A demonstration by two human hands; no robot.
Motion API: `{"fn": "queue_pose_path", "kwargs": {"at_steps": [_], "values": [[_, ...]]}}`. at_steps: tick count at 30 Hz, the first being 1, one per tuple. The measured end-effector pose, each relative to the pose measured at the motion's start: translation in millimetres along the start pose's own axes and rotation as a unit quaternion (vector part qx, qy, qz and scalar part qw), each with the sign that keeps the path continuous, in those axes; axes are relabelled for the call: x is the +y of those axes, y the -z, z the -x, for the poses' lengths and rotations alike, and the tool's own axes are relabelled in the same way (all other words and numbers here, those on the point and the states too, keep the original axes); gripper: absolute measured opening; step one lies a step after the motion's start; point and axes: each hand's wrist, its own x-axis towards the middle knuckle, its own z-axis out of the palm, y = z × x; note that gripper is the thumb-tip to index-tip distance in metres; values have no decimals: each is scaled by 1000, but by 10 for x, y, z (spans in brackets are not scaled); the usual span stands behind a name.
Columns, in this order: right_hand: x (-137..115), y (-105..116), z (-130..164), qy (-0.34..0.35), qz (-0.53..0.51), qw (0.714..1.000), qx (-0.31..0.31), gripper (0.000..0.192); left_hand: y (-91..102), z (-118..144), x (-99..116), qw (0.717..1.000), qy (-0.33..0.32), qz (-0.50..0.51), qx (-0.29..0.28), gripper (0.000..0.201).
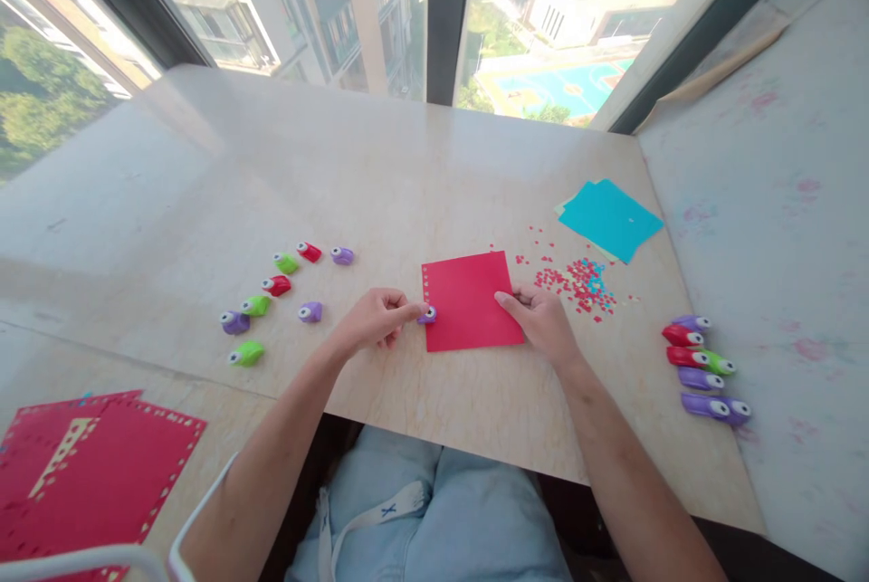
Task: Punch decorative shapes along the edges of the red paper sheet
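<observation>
Sunlit marble table (407, 175): our left hand (373, 319) pinches a purple punch (427, 316) on the red paper (470, 300)'s left edge. Our right hand (539, 315) grips its right edge; a slack grip could skew the holes.

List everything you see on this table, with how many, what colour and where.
red sheet: 1, red, table centre, holes along its left edge
small punch: 1, purple, at the sheet's left edge
left group of punches: 8, green, red and purple, scattered left of centre
right group of punches: about 7, purple, red and green, right edge
paper stack: 1, mostly blue, far right
punched bits: many, red and blue, right of sheet
punched sheets: several, red, lower left
left hand: on the small punch
right hand: holds the sheet's right edge
</observation>
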Motion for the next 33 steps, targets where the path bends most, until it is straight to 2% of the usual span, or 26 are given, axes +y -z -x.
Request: {"fn": "queue_pose_path", "kwargs": {"at_steps": [4,12,22,28,33], "values": [[4,-7,0,21,18,1000,6,32,43,-46,69,998,30,-16,-48,48],[42,-9,-11,39,46,998,12,35,28,-53,158,997,57,-25,-51,46],[49,-18,-18,51,55,997,23,33,15,-81,168,996,57,-37,-53,47],[40,-15,-17,51,48,997,17,33,23,-98,218,995,73,-10,-69,45],[26,-17,-13,49,49,997,22,33,-13,-116,177,997,57,27,-51,42]]}}
